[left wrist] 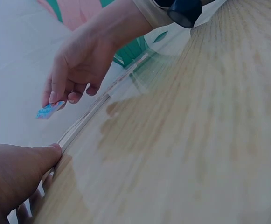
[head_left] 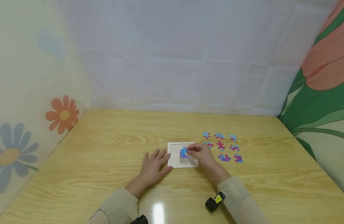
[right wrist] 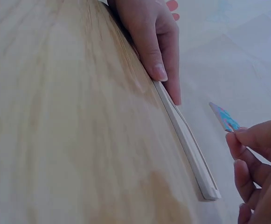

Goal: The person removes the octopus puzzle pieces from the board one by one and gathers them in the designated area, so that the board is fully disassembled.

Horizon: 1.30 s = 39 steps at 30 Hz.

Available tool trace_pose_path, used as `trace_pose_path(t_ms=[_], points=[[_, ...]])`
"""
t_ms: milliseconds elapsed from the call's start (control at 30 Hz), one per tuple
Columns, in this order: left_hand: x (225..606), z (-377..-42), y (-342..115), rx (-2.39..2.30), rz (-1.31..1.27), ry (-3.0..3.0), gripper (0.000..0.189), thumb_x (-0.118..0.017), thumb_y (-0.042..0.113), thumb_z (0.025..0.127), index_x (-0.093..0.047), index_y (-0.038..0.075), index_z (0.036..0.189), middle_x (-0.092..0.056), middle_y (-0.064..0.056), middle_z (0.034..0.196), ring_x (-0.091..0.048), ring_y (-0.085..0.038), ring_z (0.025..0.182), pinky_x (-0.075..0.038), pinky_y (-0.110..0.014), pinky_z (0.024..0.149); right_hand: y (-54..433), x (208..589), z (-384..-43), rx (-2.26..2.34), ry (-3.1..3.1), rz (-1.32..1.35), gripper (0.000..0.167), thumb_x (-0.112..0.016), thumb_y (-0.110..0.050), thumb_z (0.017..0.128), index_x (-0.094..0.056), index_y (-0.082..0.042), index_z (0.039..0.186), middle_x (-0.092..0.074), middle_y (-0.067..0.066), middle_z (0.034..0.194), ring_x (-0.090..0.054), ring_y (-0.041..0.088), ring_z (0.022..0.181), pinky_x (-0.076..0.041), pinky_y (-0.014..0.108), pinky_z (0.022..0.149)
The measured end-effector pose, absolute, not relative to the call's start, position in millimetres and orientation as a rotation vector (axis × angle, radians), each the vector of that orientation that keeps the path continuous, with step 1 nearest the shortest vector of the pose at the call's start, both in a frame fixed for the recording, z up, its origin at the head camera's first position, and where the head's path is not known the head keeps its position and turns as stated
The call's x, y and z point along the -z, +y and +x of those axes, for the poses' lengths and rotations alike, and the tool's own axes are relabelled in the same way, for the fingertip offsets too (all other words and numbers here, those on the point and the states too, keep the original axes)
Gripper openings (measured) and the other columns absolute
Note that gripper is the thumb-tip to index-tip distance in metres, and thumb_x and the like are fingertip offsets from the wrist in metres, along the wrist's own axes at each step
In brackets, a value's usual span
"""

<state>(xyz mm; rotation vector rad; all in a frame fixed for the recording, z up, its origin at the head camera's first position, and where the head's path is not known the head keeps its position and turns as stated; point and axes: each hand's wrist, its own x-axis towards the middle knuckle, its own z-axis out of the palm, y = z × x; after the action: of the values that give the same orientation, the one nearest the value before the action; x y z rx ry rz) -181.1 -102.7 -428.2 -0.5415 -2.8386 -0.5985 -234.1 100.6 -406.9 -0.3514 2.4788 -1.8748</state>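
Observation:
A blue, pink and purple jigsaw piece [head_left: 184, 152] is pinched between the thumb and fingers of my right hand [head_left: 202, 154]. It hangs above a shallow white frame [head_left: 183, 166], as both wrist views show. My left hand [head_left: 153, 168] lies with spread fingers at the frame's left side, thumb and fingertips touching its edge. In the left wrist view the left thumb [left wrist: 49, 154] presses near a frame corner. The right wrist view shows the held piece [right wrist: 225, 117] tilted, gripped at one end.
Several loose jigsaw pieces [head_left: 220, 145] lie in rows on the wooden table [head_left: 104, 140], right of the frame. A white cloth backdrop [head_left: 174, 62] rises behind the table. Flower-printed panels [head_left: 62, 115] stand on both sides.

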Motion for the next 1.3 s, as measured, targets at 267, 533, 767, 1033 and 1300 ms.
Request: trace_pose_path(t_ms=[267, 533, 767, 1033, 1300], points=[[426.4, -179.8, -101.0, 0.608, -0.553, -2.83, 0.051, -0.056, 0.04, 0.08, -0.051, 0.01, 0.121, -0.039, -0.01, 0.13, -0.026, -0.033, 0.121, -0.006, -0.059, 0.093, 116.5, 403.7, -239.1, 1.925, 2.53, -0.388, 0.009, -0.063, 0.007, 0.072, -0.064, 0.008, 0.081, -0.063, 0.013, 0.079, -0.058, 0.015, 0.073, -0.046, 0.026, 0.067], [425.0, -178.2, -100.3, 0.613, -0.564, -2.822, 0.05, -0.057, 0.039, 0.08, -0.052, 0.009, 0.12, -0.04, -0.01, 0.13, -0.027, -0.034, 0.121, -0.008, -0.059, 0.092, 137.0, 399.5, -240.3, 1.942, 2.541, -0.311, 0.012, -0.063, 0.006, 0.073, -0.064, 0.009, 0.084, -0.063, 0.014, 0.084, -0.058, 0.015, 0.077, -0.045, 0.025, 0.068], [424.7, -178.1, -101.3, 0.624, -0.566, -2.821, 0.05, -0.057, 0.039, 0.08, -0.052, 0.009, 0.121, -0.039, -0.011, 0.13, -0.026, -0.033, 0.121, -0.007, -0.059, 0.092, 154.9, 396.4, -241.2, 1.96, 2.554, -0.261, 0.015, -0.063, 0.005, 0.073, -0.063, 0.01, 0.088, -0.063, 0.015, 0.087, -0.058, 0.012, 0.075, -0.046, 0.024, 0.069], [425.4, -178.5, -101.9, 0.625, -0.57, -2.824, 0.05, -0.057, 0.038, 0.081, -0.051, 0.009, 0.121, -0.039, -0.011, 0.13, -0.026, -0.034, 0.121, -0.007, -0.06, 0.092, 174.9, 393.7, -239.1, 1.957, 2.552, -0.21, 0.02, -0.065, -0.002, 0.075, -0.061, 0.008, 0.091, -0.063, 0.01, 0.087, -0.055, 0.01, 0.075, -0.044, 0.022, 0.068], [424.7, -178.1, -102.5, 0.623, -0.564, -2.828, 0.05, -0.056, 0.038, 0.081, -0.051, 0.009, 0.121, -0.038, -0.011, 0.131, -0.025, -0.033, 0.122, -0.006, -0.059, 0.092, 191.2, 394.4, -239.6, 1.963, 2.496, -0.221, 0.013, -0.063, 0.0, 0.076, -0.063, 0.004, 0.088, -0.062, 0.0, 0.08, -0.056, 0.008, 0.073, -0.046, 0.022, 0.066]])
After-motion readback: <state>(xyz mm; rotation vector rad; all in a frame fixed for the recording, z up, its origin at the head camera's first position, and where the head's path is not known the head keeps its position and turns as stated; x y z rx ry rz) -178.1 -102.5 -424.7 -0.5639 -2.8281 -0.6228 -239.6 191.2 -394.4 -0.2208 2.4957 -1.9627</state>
